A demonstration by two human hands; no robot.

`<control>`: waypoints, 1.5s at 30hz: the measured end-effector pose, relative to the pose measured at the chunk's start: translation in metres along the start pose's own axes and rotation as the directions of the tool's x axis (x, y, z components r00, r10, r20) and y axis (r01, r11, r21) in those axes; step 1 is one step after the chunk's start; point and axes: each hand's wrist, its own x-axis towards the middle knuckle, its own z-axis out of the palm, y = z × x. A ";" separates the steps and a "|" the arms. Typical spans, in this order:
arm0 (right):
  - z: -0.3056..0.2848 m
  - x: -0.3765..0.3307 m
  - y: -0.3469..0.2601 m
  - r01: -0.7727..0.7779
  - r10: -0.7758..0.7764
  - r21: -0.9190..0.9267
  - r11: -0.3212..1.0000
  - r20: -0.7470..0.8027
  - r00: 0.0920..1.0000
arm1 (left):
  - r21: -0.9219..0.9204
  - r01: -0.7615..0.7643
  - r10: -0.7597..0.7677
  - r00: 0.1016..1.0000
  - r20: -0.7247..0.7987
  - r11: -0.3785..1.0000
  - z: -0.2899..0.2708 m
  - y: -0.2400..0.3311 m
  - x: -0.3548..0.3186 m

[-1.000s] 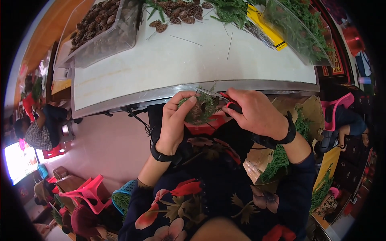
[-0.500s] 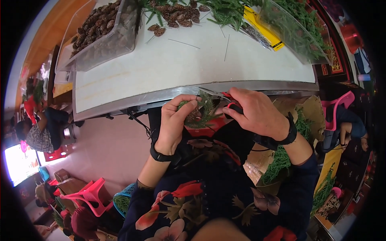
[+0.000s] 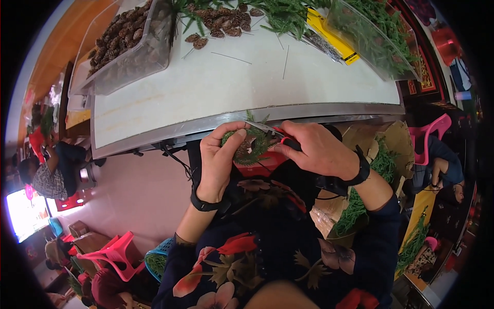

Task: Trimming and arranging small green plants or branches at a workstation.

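Note:
In front of my lap, just under the table's metal edge, my left hand [image 3: 217, 157] pinches a small ring of green artificial pine sprigs [image 3: 242, 157] between thumb and fingers. Something brown, perhaps a pine cone, shows partly within the greenery. My right hand [image 3: 324, 152] is closed round scissors [image 3: 280, 135] with red and black handles. Their silver blades point left, and the tips reach the top of the greenery beside my left fingertips. Whether the blades touch a stem or wire there is too small to tell.
Ahead is a white table [image 3: 206, 87] with loose pine cones [image 3: 226, 23], thin wires [image 3: 285, 62] and a yellow packet [image 3: 332, 38]. A clear bin of pine cones [image 3: 121, 38] stands left, a bin of greenery [image 3: 375, 36] right. A cardboard box [image 3: 324, 208] holds greenery by my right arm.
The scissors have moved left and slightly down, bringing their blades against the top of the greenery by my left fingertips. My right hand has shifted left with them.

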 end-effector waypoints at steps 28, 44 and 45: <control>0.004 0.009 -0.008 -0.033 0.037 -0.240 0.970 0.013 0.999 | -0.018 0.034 -0.034 0.999 0.016 0.999 -0.012 0.007 0.005; 0.008 0.018 -0.047 -0.113 -0.250 -0.990 -0.080 -0.089 0.964 | -0.217 0.262 -0.251 0.965 0.076 0.940 -0.010 0.008 0.009; 0.002 0.018 -0.049 -0.109 -0.255 -0.991 -0.083 -0.085 0.963 | -0.185 0.218 -0.208 0.975 0.073 0.958 -0.012 0.007 0.009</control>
